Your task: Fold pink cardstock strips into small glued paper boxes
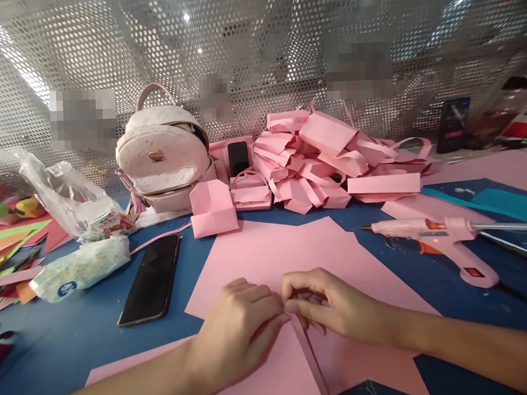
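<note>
Close in front of me, a pink paper sheet (271, 372) has a narrow fold running along its right edge. My left hand (245, 320) is closed, its thumb and fingers pinching the far end of that fold. Right beside it, my right hand (318, 300) is also closed, thumb and index finger pressed on the same corner. The two hands nearly touch. Larger pink paper (270, 249) lies flat beneath and beyond them. A folded pink paper pocket (214, 211) stands at its far left edge.
Folded pink paper pieces (314, 154) are heaped at the back by a perforated metal screen (247, 35). A pink hot glue gun (444, 236) lies right. On the left are a phone (151, 278), tissue pack (83, 266), plastic bag (62, 194) and backpack (163, 149).
</note>
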`<state>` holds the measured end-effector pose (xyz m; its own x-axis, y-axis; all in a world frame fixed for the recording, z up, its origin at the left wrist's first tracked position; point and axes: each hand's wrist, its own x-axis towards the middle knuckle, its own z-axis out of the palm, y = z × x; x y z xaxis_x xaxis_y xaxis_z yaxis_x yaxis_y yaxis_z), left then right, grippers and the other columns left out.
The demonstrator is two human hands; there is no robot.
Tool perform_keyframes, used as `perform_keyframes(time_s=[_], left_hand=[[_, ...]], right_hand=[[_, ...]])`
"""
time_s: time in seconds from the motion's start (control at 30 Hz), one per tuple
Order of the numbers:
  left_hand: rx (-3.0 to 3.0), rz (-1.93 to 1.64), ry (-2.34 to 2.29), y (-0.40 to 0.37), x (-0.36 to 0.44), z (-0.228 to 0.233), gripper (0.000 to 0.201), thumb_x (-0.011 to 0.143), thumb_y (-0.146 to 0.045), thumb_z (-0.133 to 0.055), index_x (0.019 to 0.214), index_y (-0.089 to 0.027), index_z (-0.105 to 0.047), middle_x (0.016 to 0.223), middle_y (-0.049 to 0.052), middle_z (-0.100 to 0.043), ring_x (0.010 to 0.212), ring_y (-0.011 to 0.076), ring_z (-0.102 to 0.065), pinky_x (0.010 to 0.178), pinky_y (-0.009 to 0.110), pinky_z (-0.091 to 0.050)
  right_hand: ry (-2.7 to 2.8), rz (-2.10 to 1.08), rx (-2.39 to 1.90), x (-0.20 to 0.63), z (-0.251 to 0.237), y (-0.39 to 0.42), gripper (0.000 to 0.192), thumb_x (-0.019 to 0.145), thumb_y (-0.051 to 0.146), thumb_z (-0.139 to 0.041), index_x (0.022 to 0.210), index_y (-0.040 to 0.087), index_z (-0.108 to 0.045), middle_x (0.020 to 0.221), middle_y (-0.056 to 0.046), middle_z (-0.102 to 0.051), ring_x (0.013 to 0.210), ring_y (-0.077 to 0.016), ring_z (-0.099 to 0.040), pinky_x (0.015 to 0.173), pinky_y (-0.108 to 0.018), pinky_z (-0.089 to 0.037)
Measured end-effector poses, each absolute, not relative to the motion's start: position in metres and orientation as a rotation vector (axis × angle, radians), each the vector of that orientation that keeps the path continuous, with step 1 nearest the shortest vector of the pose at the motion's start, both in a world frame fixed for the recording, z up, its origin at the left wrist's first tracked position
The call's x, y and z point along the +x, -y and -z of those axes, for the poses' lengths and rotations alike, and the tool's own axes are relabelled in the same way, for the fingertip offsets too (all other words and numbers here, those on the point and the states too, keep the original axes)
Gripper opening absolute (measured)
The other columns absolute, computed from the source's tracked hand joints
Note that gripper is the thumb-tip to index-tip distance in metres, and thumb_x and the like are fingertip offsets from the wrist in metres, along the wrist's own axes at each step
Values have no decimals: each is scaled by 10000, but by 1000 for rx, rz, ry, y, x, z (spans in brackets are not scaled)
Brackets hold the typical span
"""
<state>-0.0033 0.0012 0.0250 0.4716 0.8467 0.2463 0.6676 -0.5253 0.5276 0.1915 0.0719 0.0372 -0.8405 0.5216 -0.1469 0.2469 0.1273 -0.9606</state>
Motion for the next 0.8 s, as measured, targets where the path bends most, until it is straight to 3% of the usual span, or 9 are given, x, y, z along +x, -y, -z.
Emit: perform_keyframes(time_s=[0.17, 0.37, 0.5, 0.67, 0.8], left_hand=[[2051, -726, -1357, -5, -5, -31, 308, 969, -316, -483, 734, -186, -634, 682, 19, -624, 636, 147, -507, 642, 267, -361], [1765, -739, -1309, -6, -4, -36, 285, 905, -373, -567, 765, -169, -709, 678, 15, -626, 656, 149, -496, 627, 255, -378], [1658, -757, -1355, -10, -6, -36, 305, 897, -362, -568, 689, -153, -648, 649, -7, -535, 651, 130, -433, 598, 245, -335], [1469, -893, -1319, -23, -20, -39, 370, 877, -458, -601, 679, -144, -602, 660, -12, -503, 647, 118, -435, 601, 234, -340], [1256, -1001, -1255, -33, -33, -44, 400, 815, -523, -680, 740, -137, -607, 638, -17, -524, 599, 100, -462, 564, 208, -338]], right_hand=[[2173, -1779, -785, 193, -36, -71, 299, 938, 455, -562, 809, 189, -517, 604, 59, -444, 507, -82, -411, 497, -208, -337], [2148, -1807, -809, 193, -37, -72, 341, 921, 481, -586, 775, 178, -533, 612, 48, -482, 499, -77, -413, 489, -206, -339], [2125, -1848, -751, 193, -35, -73, 383, 911, 479, -597, 712, 187, -450, 594, 54, -470, 498, -77, -425, 494, -207, -345], [2157, -1899, -667, 195, -35, -77, 396, 880, 500, -618, 705, 169, -487, 621, 55, -412, 544, -82, -424, 524, -218, -340], [2057, -1907, -698, 196, -41, -80, 442, 871, 546, -602, 684, 177, -449, 624, 64, -363, 519, -65, -329, 480, -215, -260]])
